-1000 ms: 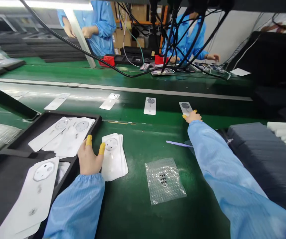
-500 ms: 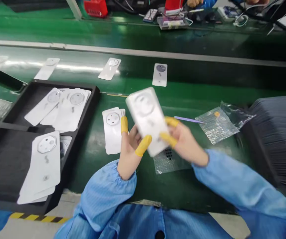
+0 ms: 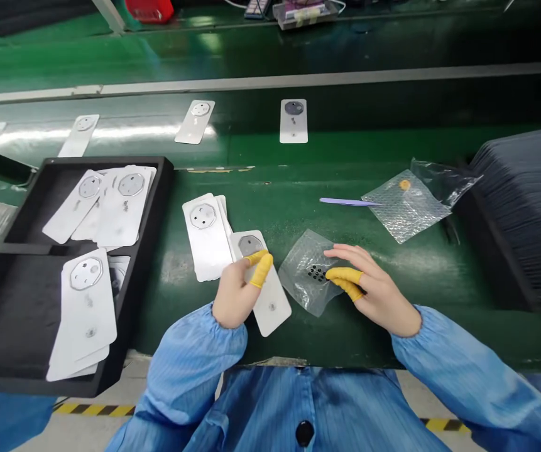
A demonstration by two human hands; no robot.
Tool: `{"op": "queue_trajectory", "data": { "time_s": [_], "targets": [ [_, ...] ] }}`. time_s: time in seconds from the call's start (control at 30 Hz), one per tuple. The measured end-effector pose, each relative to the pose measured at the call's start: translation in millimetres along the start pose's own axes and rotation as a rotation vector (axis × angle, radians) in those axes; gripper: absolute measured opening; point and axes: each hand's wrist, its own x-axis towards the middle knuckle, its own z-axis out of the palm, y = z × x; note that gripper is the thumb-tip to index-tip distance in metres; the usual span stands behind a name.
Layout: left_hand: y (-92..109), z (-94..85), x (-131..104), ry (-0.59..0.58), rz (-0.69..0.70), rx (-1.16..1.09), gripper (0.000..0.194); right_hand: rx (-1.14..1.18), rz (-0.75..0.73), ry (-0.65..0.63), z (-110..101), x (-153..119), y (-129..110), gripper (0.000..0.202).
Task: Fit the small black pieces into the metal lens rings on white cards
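Observation:
My left hand (image 3: pixel 242 285), with yellow finger cots on thumb and forefinger, is closed in a pinch over a white phone back cover (image 3: pixel 273 306). The cover lies tilted on the green bench, its round camera area partly behind my fingers. What the pinch holds, if anything, is hidden. My right hand (image 3: pixel 376 289) has its yellow-cotted thumb and forefinger pressed together at several small black parts (image 3: pixel 316 272) on a clear plastic bag (image 3: pixel 301 260). Its other fingers stretch out above; I cannot make out anything between the tips. A stack of similar covers (image 3: pixel 208 248) lies left of my left hand.
A black divided tray (image 3: pixel 166 188) with more white covers stands at left. Purple tweezers (image 3: pixel 348 201) touch a bubble-wrap bag (image 3: pixel 404 213) bearing an orange dot. Dark stacked sheets (image 3: pixel 529 213) stand at right. Several covers lie along the back, including one cover (image 3: pixel 293 129).
The white cover held up between both hands now lies on the bench under my left hand. My right hand has let go of it and moved to the black parts. The view has shifted.

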Motion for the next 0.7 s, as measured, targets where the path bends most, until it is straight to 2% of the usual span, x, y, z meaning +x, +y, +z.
{"op": "queue_trajectory", "data": {
  "time_s": [0.13,0.2,0.27,0.33,0.4,0.5,0.57,0.7],
  "targets": [
    [13.7,3.3,0.7,-0.104,-0.043,-0.036,0.065,0.053,-0.113,0.030,-31.9,10.7,-4.9,0.027],
    [19.8,4.3,-0.1,-0.227,-0.064,-0.144,0.069,0.063,-0.170,0.033,-43.4,15.3,-2.5,0.028],
    [24.0,9.8,-1.8,-0.384,-0.114,-0.294,0.067,0.059,-0.230,-0.013,-49.4,20.1,1.4,0.029],
    [25.8,19.5,-4.4,-0.462,-0.159,-0.401,0.057,0.016,-0.252,-0.067,-49.8,24.7,3.3,0.029],
    [24.8,30.3,-7.4,-0.405,-0.168,-0.446,0.047,-0.036,-0.204,-0.028,-45.6,27.3,0.3,0.025],
    [20.4,41.7,-12.7,-0.295,-0.145,-0.477,0.040,0.003,-0.113,0.161,-31.6,25.4,-12.3,0.021],
    [17.6,45.1,-16.4,-0.304,-0.139,-0.501,0.040,0.074,-0.097,0.227,-18.0,21.4,-20.9,0.020],
    [15.3,48.8,-22.5,-0.345,-0.142,-0.574,0.036,0.079,-0.102,0.228,12.2,12.2,-25.5,0.025]
  ]
}}
